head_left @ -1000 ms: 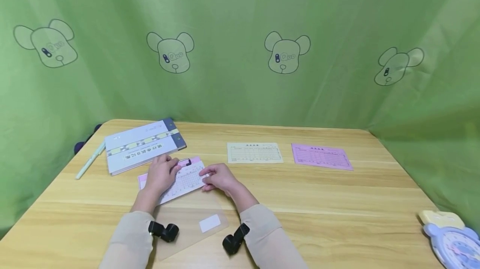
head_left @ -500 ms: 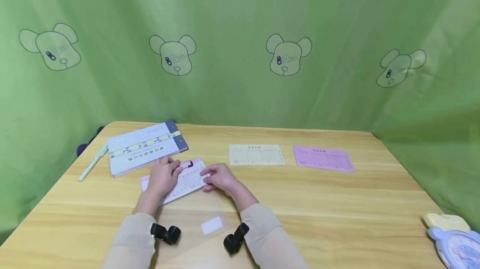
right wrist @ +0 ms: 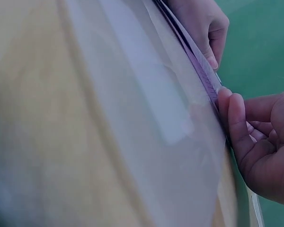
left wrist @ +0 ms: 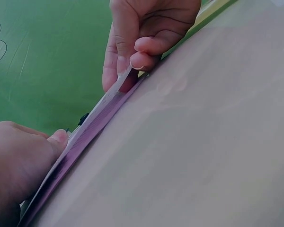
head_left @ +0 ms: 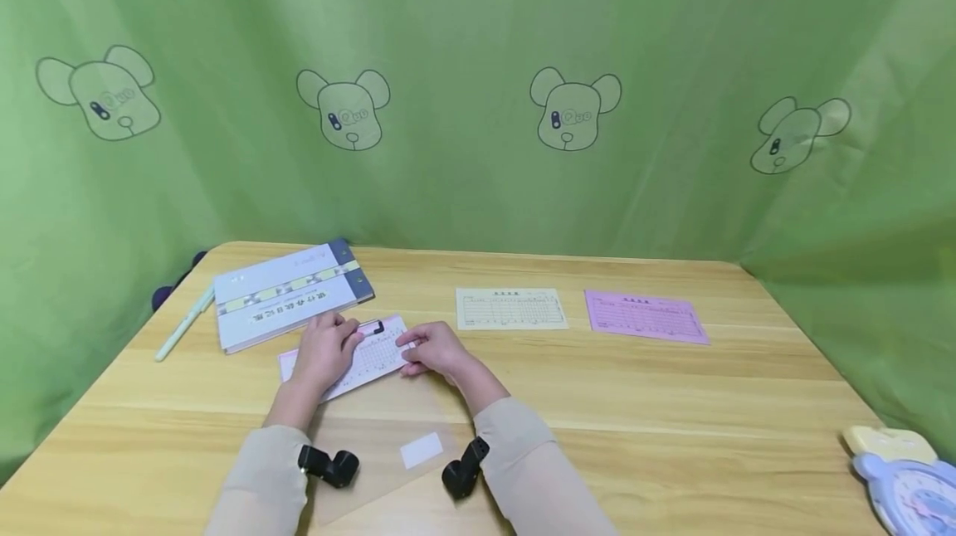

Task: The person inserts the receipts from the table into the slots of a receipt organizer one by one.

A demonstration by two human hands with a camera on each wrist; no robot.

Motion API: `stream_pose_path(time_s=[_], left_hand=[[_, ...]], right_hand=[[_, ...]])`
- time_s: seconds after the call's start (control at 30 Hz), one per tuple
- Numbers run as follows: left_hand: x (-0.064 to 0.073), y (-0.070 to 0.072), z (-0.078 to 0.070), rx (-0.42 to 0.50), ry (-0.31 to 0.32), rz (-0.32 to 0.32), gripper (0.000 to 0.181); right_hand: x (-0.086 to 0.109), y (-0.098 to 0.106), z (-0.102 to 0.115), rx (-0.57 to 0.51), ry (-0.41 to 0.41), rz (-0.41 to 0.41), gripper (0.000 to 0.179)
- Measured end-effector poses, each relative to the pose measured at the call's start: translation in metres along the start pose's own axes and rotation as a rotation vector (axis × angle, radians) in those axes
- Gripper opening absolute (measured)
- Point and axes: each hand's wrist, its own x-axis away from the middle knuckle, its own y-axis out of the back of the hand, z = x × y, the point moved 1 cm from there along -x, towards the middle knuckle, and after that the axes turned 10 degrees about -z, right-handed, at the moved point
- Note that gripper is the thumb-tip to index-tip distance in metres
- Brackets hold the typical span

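Observation:
My left hand (head_left: 321, 358) holds a small stack of slips near its top edge, thumb beside a black clip (head_left: 379, 327) with a wire handle. The upper slip is a white printed form (head_left: 373, 360) with a grid. Beneath it a pink-purple slip (left wrist: 87, 137) shows, with a narrow gap between the two in the left wrist view. At the right end, my right hand (head_left: 436, 352) pinches the slips' edge between thumb and fingers. Below the stack lies a clear plastic folder (head_left: 358, 457) bearing a white label (head_left: 421, 450).
A grey-blue account book (head_left: 280, 295) and a pale green pen (head_left: 182, 324) lie at the left. Farther right are a pale green form (head_left: 511, 309) and a purple form (head_left: 646, 316). A blue bear-shaped clock (head_left: 911, 494) sits at the right edge. Green curtain (head_left: 463, 187) hangs behind.
The head view has shifted slightly. My right hand and forearm have moved a little to the left, and the white form's lower edge has moved slightly up. Both hands keep hold of the slips.

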Motion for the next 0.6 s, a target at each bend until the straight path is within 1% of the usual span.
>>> stream_pose_path(time_s=[0.37, 0.6], left_hand=[[-0.0007, 0.0018, 0.0010, -0.020, 0.011, 0.006, 0.028], [-0.0007, 0.0012, 0.0010, -0.021, 0.024, 0.029, 0.031]], right_hand=[[-0.0027, -0.0035, 0.0028, 0.008, -0.008, -0.005, 0.023], [-0.0045, -0.0036, 0.0016, 0.006, -0.012, -0.008, 0.023]])
